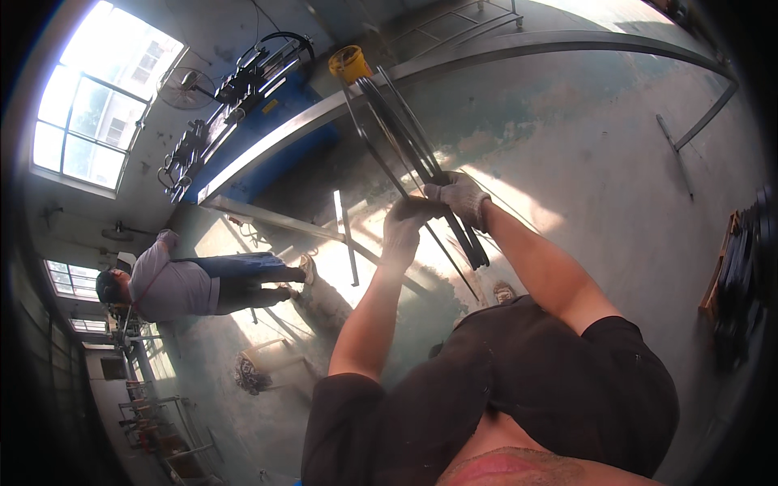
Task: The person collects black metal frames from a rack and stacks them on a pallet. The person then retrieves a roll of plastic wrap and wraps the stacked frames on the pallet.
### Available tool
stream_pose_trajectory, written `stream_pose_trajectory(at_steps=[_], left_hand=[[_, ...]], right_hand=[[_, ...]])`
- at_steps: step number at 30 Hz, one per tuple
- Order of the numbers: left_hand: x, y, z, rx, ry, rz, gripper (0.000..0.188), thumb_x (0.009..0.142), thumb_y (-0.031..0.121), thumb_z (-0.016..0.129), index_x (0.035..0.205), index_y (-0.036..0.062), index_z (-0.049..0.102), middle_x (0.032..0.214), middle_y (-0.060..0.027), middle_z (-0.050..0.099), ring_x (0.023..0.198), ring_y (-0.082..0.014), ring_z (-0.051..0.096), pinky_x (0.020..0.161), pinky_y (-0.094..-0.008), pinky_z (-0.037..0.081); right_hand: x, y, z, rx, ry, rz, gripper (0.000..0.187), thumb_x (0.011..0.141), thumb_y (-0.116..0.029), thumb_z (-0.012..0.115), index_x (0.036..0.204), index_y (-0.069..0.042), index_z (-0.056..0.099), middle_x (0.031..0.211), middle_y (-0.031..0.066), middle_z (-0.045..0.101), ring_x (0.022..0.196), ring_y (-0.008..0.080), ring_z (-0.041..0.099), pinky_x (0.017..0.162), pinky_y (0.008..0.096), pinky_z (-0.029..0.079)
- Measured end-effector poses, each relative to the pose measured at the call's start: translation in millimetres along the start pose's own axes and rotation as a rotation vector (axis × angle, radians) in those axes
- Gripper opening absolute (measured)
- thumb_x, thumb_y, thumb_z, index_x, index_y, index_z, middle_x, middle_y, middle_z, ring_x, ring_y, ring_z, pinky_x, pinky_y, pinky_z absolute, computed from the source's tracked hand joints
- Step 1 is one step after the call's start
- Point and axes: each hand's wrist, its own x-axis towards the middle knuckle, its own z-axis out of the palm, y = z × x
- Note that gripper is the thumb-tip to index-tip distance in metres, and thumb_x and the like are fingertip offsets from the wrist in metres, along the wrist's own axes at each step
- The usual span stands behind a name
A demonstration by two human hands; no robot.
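Observation:
A bundle of long, thin dark metal bars (395,121) stretches away from my body, with its far part by the long metal rail. My right hand (459,199), in a pale work glove, is closed round the bundle. Beside it, my left hand (405,227), also gloved, is closed on bars at the bundle's left side, where a few stand apart from the others. Its fingertips are partly hidden by the bars and the wrist. The near ends of the bars (478,257) hang free in front of my torso.
A long metal rail (502,52) curves across the far side on legs. Beyond it are a yellow bucket (350,65) and a blue machine (263,134). Left, another person (186,285) stands near a small stool (275,364). Dark stacked stock (741,275) sits far right.

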Motion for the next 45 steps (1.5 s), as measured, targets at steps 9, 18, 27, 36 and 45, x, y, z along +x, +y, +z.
stream_pose_trajectory(at_steps=[9,18,27,36,45], left_hand=[[-141,-56,5,0.706,-0.169,-0.174,0.029,0.091,0.008,0.072,0.12,0.0018,0.075,0.112,-0.0092,0.079,0.11,-0.0218,0.073,0.1,-0.036,0.057],[-142,-31,-9,0.049,0.0,-0.281,0.049,0.089,0.0,0.066,0.138,-0.0029,0.068,0.125,-0.0099,0.075,0.12,-0.0224,0.067,0.109,-0.0365,0.049],[-95,17,21,-0.299,-0.032,-0.358,0.033,0.11,0.025,0.067,0.128,-0.0024,0.069,0.106,-0.0122,0.078,0.092,-0.0241,0.077,0.076,-0.0359,0.061],[-91,43,30,0.044,-0.156,-0.35,0.025,0.108,0.019,0.069,0.121,-0.0016,0.068,0.096,-0.0123,0.076,0.077,-0.022,0.073,0.07,-0.0339,0.059],[-90,24,42,-0.255,-0.173,-0.353,0.027,0.102,0.01,0.068,0.122,-0.0076,0.067,0.104,-0.0191,0.076,0.089,-0.0285,0.075,0.081,-0.0386,0.061]], right_hand=[[-13,-15,27,0.615,-0.312,0.163,0.045,0.118,-0.027,0.053,0.153,0.001,0.052,0.143,0.0216,0.068,0.128,0.0389,0.071,0.106,0.055,0.063],[-13,-12,47,0.604,-0.412,0.118,0.043,0.114,-0.021,0.061,0.148,0.005,0.055,0.135,0.0221,0.073,0.123,0.0392,0.074,0.104,0.0542,0.064],[-36,-16,44,-0.016,-0.237,0.165,0.035,0.102,-0.018,0.08,0.129,0.001,0.07,0.112,0.0087,0.079,0.099,0.0192,0.075,0.09,0.0346,0.061],[-70,-32,35,-0.238,-0.035,0.092,0.056,0.106,-0.026,0.076,0.154,-0.002,0.058,0.137,0.0125,0.073,0.125,0.0208,0.068,0.107,0.0377,0.055],[-94,-58,33,-0.701,0.088,0.095,0.06,0.097,-0.047,0.077,0.137,-0.004,0.07,0.123,0.0194,0.077,0.113,0.032,0.074,0.099,0.0429,0.057]])
